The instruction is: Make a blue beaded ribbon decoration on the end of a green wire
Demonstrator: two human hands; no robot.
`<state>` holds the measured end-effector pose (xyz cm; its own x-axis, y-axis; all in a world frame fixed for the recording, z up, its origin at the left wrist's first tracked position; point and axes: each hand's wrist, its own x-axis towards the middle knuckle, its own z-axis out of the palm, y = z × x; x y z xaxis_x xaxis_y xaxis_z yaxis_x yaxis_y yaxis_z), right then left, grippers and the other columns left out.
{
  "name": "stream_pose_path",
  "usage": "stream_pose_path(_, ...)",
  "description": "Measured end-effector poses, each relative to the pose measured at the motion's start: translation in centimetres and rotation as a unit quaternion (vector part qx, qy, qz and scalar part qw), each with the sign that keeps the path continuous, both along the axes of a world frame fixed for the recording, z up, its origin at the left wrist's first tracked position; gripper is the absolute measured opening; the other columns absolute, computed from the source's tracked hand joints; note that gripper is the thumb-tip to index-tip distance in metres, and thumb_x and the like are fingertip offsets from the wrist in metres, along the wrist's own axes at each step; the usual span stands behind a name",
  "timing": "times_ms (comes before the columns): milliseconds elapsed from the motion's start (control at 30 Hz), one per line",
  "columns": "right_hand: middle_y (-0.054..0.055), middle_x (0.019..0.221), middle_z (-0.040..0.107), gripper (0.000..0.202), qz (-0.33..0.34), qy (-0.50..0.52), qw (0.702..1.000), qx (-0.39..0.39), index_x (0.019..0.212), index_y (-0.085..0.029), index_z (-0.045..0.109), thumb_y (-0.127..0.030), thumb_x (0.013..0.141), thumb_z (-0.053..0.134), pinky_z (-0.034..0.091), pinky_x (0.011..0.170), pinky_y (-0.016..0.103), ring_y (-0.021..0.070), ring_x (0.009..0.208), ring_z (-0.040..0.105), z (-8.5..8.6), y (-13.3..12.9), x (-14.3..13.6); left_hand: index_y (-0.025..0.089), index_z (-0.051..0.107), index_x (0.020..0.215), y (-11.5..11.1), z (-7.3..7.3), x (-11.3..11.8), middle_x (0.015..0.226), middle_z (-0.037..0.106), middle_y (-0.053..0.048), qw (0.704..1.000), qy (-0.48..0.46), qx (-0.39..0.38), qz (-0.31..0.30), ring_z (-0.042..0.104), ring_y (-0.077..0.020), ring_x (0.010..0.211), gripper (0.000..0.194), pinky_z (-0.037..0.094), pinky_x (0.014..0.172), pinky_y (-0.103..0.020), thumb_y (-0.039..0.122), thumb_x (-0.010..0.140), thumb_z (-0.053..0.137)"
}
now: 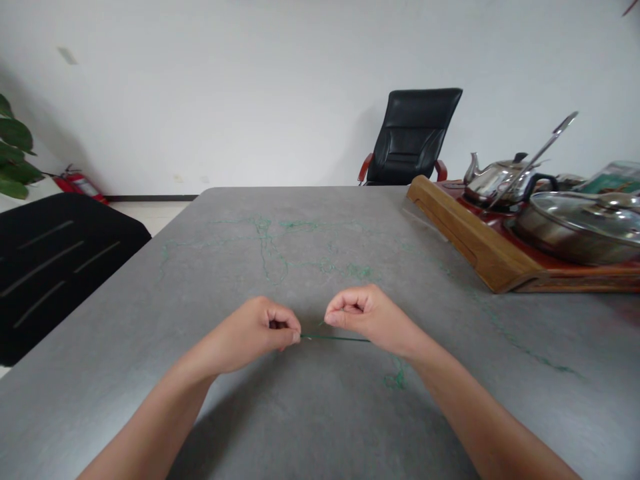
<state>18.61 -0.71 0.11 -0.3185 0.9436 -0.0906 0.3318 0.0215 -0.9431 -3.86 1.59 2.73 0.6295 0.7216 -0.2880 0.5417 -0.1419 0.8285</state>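
My left hand (265, 332) is closed in a pinch on one end of a thin dark green rod (337, 338), held just above the grey table (240, 413). The rod runs rightward and passes behind my right hand (367, 319), where its other end is hidden. With thumb and forefinger together, my right hand pinches a fine green thread (321, 324), a short bit of which shows below the fingertips. A small tangle of green thread (395, 380) lies below my right wrist. Beyond both hands, more loose green thread (360, 271) is strewn over the tabletop.
At the right stands a wooden tea tray (475, 247) with a steel kettle (505, 177) and a glass-lidded pan (575, 230). A black office chair (415, 137) is behind the table. Another black chair (60, 260), a plant (17, 147) and a fire extinguisher (83, 185) are on the left.
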Motion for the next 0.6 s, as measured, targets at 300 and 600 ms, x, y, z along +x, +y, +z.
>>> stream_pose_path(300, -0.002, 0.064, 0.057, 0.016, -0.032, -0.113, 0.98, 0.16, 0.074, -0.019, 0.069, -0.022, 0.086, 0.059, 0.033, 0.059, 0.024, 0.0108, 0.061, 0.049, 0.5, -1.0, -0.9, 0.018, 0.07, 0.067, 0.2, -0.7, -0.2, 0.054, 0.054, 0.004, 0.993, 0.012, 0.064, 0.1, 0.047, -0.0112, 0.054, 0.019, 0.034, 0.054, -0.021, 0.022, 0.077, 0.054)
stream_pose_path(600, -0.004, 0.057, 0.047, 0.017, -0.042, -0.101, 0.985, 0.136, 0.072, -0.019, 0.066, -0.023, 0.085, 0.057, 0.031, 0.056, 0.024, 0.0107, 0.058, 0.045, 0.2, -1.2, -1.6, 0.016, 0.067, 0.063, 0.5, -1.1, -0.3, 0.057, 0.058, 0.002, 0.981, -0.082, 0.049, 0.17, 0.051, -0.0117, 0.058, 0.019, 0.039, 0.059, -0.023, 0.03, 0.075, 0.06)
